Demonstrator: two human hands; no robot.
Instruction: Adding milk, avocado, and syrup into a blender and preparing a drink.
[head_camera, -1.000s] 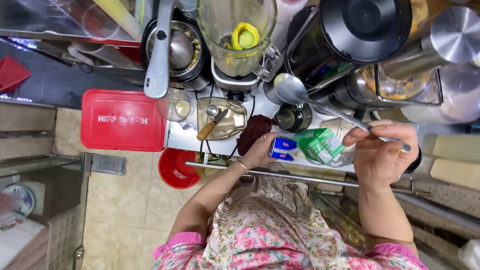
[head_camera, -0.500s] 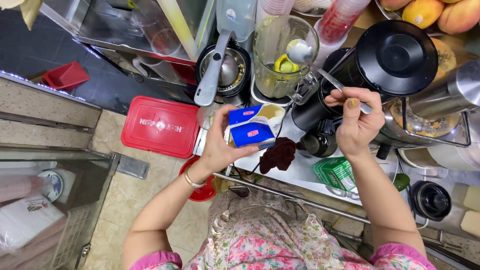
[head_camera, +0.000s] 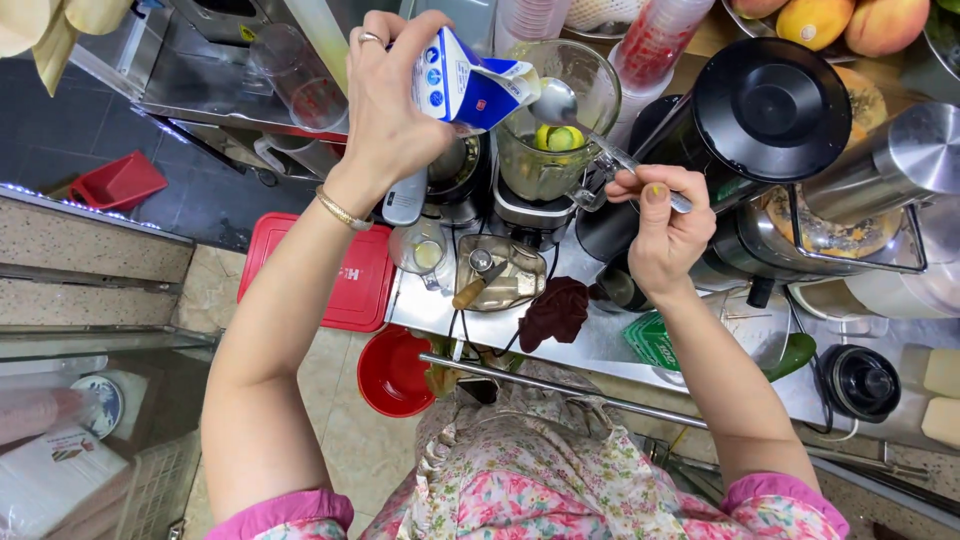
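Observation:
My left hand grips a blue and white carton, tilted with its open spout toward a metal spoon. My right hand holds that spoon by its handle, the bowl hovering over the glass blender jug. Yellow-green fruit pieces lie inside the jug. The carton's spout touches or nearly touches the spoon's bowl.
A black round-lidded appliance and a steel pot stand to the right. On the steel counter lie a dark red cloth, a small tray with a knife and a green packet. Below are a red box lid and red bucket.
My left hand lifted the carton from counter height up to the jug and tipped it. My right hand brought the spoon over the jug's mouth.

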